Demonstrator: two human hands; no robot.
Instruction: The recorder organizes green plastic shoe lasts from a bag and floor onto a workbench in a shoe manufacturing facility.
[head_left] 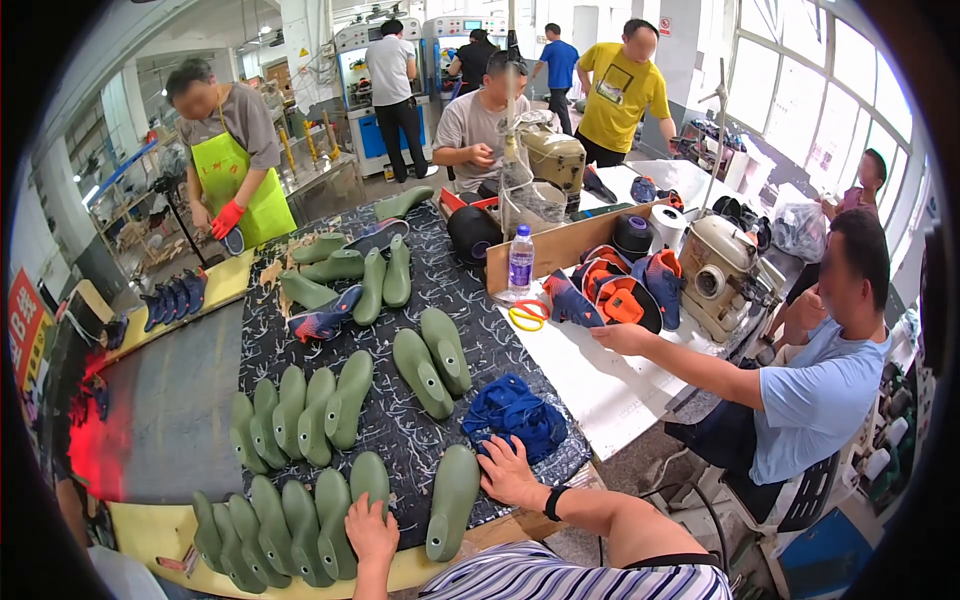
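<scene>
Green shoe lasts lie in rows on a dark patterned table top (400, 440). My left hand (372, 535) is at the near end of the last at the right of the front row (370, 478), with its fingers curled over it. My right hand (512, 478) has its fingers spread beside a single green last (453, 500); its fingertips reach the near edge of a crumpled dark blue bundle of cloth or cord (514, 415). A pair of lasts (431, 362) lies farther back. Several more lasts make up the middle row (304, 415).
A dark blue and orange shoe (325, 316) lies among the far lasts. On the white table at right are yellow-handled scissors (528, 316), a water bottle (521, 260), shoe uppers (615, 290) and a sewing machine (718, 275). A seated co-worker (815, 370) reaches in there. A grey conveyor belt (175, 400) runs at left.
</scene>
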